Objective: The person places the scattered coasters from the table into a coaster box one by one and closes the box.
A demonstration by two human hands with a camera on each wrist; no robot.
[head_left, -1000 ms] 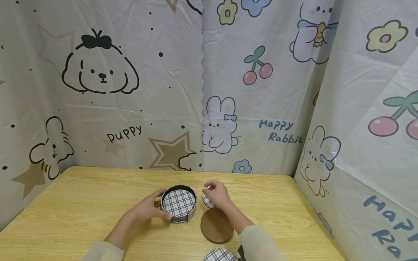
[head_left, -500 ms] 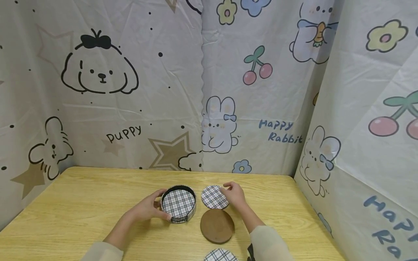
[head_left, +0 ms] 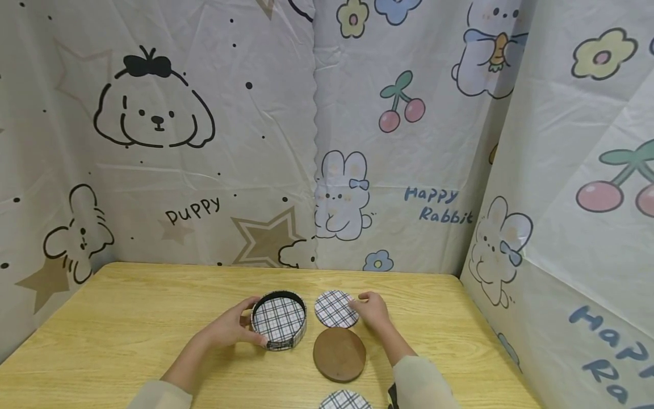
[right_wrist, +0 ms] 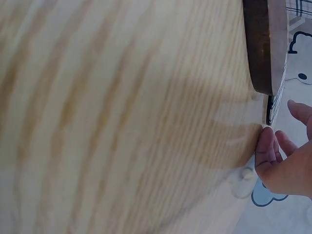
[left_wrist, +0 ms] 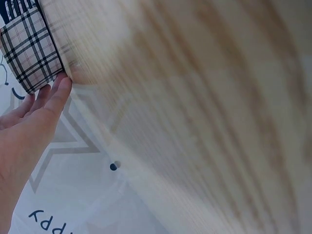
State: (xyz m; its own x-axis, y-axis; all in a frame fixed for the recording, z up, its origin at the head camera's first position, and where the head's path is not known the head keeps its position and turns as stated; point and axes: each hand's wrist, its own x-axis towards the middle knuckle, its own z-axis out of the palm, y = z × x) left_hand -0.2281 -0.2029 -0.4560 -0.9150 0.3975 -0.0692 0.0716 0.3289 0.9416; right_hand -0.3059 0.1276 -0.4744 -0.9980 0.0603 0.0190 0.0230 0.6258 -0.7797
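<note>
In the head view my left hand (head_left: pixel 235 325) grips a round plaid coaster holder (head_left: pixel 298 333) by its left side, the thumb at the front and fingers behind. A plaid coaster shows inside its black-lined wall. The left wrist view catches the holder's plaid side (left_wrist: pixel 33 48) with fingertips on its edge. My right hand (head_left: pixel 374 311) is at the right edge of a flat plaid coaster (head_left: pixel 334 309), its thumb over that edge. In the right wrist view, a gap shows between the upper digit and the curled fingertips (right_wrist: pixel 265 141) by the coaster's rim.
A brown round coaster (head_left: pixel 339 355) lies just in front of the flat plaid one. Another plaid coaster (head_left: pixel 346 401) is cut off by the bottom of the head view. The wooden table (head_left: pixel 153 307) meets printed cloth walls behind and at the right.
My right hand has moved right from over the plaid coaster to its right edge, uncovering its pattern. My left hand and the holder have stayed in place.
</note>
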